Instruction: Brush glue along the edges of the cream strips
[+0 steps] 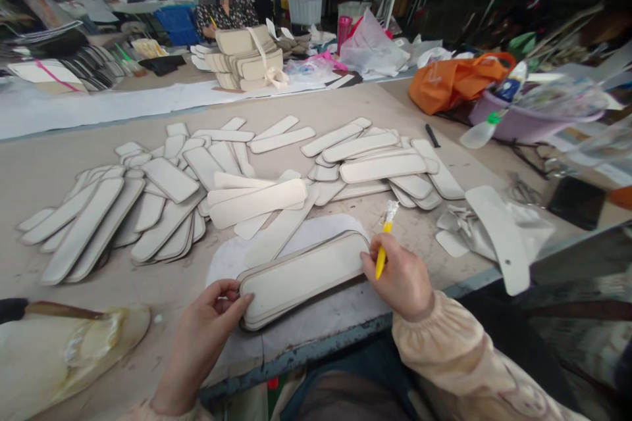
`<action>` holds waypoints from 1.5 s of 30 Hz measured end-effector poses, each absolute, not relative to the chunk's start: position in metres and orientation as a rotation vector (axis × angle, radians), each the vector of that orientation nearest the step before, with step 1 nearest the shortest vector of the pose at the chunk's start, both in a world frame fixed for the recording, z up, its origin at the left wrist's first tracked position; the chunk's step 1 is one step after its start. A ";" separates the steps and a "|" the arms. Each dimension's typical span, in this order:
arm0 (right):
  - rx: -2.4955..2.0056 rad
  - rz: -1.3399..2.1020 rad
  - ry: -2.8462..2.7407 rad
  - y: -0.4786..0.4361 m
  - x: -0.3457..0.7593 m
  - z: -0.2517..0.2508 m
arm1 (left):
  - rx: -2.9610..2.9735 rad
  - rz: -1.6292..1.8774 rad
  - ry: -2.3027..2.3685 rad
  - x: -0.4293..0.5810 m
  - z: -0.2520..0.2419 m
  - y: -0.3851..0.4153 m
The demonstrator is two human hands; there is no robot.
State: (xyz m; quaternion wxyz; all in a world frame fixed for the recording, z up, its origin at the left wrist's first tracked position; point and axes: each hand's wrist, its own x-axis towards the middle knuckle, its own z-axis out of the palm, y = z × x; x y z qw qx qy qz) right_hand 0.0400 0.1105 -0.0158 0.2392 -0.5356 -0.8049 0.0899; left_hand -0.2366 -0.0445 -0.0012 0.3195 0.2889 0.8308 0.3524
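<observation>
The tabletop (345,102) bears paper (224,260) with a stack (306,276) lying on it. The left hand (212,316) pinches one end between its fingers; the right hand (402,276), fingers clasping a yellow tool (386,230), touches the other, apparently keeping the stack aligned.

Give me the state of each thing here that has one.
left hand, pinching left end of strip stack
right hand, gripping yellow tool
yellow tool, pale end up
strip stack, slightly misaligned
loose strips, heaped, overlapping
orange bag, slumped
purple basin, filled
pink cup, upright
</observation>
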 end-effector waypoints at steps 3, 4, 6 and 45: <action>-1.433 0.286 -2.198 0.111 0.041 -0.017 | 0.776 0.919 2.184 -0.235 -0.001 -0.045; -1.433 0.294 -2.200 0.111 0.040 -0.017 | 0.777 0.922 2.185 -0.235 -0.001 -0.045; -1.443 0.297 -2.206 0.112 0.040 -0.017 | 0.779 0.933 2.182 -0.236 -0.002 -0.045; -0.635 0.397 -2.549 0.070 0.002 -0.032 | 0.841 1.017 2.150 -0.237 -0.009 -0.045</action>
